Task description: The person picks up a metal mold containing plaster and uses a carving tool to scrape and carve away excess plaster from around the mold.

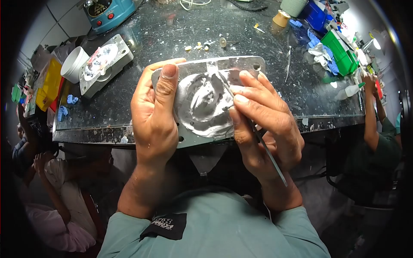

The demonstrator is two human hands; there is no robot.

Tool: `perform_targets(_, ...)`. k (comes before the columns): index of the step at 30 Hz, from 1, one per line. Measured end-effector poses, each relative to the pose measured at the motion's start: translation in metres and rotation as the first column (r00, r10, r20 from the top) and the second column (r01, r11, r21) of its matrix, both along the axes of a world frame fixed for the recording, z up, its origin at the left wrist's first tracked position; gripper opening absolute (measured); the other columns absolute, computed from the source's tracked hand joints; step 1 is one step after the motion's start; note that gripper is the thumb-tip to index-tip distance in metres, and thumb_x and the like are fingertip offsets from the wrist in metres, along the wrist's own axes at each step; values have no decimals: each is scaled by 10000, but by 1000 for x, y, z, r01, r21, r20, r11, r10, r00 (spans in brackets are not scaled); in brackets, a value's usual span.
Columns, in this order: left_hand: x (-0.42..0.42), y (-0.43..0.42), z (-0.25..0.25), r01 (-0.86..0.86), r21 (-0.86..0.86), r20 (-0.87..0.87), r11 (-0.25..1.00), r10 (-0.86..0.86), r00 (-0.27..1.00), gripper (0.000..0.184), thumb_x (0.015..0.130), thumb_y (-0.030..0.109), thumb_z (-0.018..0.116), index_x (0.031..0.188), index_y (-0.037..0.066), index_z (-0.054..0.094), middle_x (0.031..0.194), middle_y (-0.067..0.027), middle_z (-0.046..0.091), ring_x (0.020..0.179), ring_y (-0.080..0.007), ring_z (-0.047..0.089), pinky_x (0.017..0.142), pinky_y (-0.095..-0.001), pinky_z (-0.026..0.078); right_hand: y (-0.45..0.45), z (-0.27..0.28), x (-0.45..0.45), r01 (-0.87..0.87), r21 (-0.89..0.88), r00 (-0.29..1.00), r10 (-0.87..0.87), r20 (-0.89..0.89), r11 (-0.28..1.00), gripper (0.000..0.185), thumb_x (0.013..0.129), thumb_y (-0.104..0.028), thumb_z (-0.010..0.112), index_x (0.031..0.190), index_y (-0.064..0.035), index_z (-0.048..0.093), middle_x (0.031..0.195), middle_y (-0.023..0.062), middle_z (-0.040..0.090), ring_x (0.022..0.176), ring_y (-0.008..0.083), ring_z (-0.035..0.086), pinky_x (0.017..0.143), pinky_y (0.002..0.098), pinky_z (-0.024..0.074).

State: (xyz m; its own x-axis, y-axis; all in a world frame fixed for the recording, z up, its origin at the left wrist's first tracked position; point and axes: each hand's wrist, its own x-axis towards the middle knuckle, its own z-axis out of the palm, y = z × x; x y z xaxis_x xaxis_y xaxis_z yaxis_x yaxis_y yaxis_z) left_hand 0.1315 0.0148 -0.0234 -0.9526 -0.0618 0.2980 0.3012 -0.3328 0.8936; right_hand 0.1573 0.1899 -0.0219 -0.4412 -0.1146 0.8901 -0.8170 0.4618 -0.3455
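A grey metal flask half point(189, 131) with white plaster point(205, 101) in its round cavity is held up over the bench's near edge. My left hand point(157, 103) grips its left side, the thumb on top. In my right hand point(269, 120) is a thin metal tool point(271, 157), pinched between thumb and fingers, its upper end at the right side of the plaster near the top notch. Some right fingers rest by the flask's right edge. The tool's exact contact with the plaster cannot be made out.
Another flask half point(107, 64) and a white cup point(75, 64) stand at the left. Small bits and a round disc point(223, 42) lie beyond the flask. Green point(340, 51) and yellow bins point(48, 84) flank the bench. Other people sit at both sides.
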Motion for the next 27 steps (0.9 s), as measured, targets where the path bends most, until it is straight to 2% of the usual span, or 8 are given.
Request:
perform_targets(5, 3, 0, -1, -54, -37, -30, 998, 53, 998, 332, 1111, 294, 569, 1231, -11, 622, 1029, -27, 680, 926, -43, 586, 851, -192, 462, -4, -4, -5, 0, 22, 1000, 0, -15, 1000, 266, 878, 37, 780, 1121, -9, 681, 1109, 185, 747, 1104, 365, 744, 1051, 540, 553)
perform_targets(8, 4, 0, -1, -63, -40, -36, 997, 62, 997, 324, 1107, 277, 577, 1246, -13, 611, 1014, -17, 674, 916, -33, 570, 831, -181, 441, -3, -3, -3, -27, 58, 999, 26, 25, 998, 259, 920, 79, 724, 1150, 12, 626, 1154, 232, 720, 1128, 397, 729, 1086, 570, 525)
perform_targets(13, 6, 1, -1, -71, -33, -43, 997, 69, 997, 329, 1098, 270, 595, 1256, -18, 602, 1005, -14, 672, 884, -17, 554, 798, -164, 419, -1, -3, -3, -36, 65, 998, 33, 51, 997, 241, 936, 56, 718, 1150, 12, 618, 1161, 234, 716, 1118, 395, 733, 1099, 576, 513)
perform_targets(16, 6, 5, 2, -123, -41, -38, 992, 121, 992, 332, 1095, 264, 601, 1262, -23, 599, 1017, -26, 676, 885, -23, 559, 812, -168, 426, 0, -3, -2, -39, 55, 998, 36, 57, 998, 222, 947, 35, 715, 1147, 10, 621, 1151, 234, 720, 1114, 390, 736, 1101, 577, 510)
perform_targets(27, 7, 4, 3, -107, -62, -56, 992, 104, 993, 370, 1084, 287, 620, 1263, -36, 600, 1053, -55, 689, 937, -67, 605, 872, -204, 465, 0, -2, -2, -29, 79, 999, 25, 43, 997, 204, 953, 14, 724, 1135, 5, 633, 1132, 234, 727, 1096, 384, 743, 1090, 563, 521)
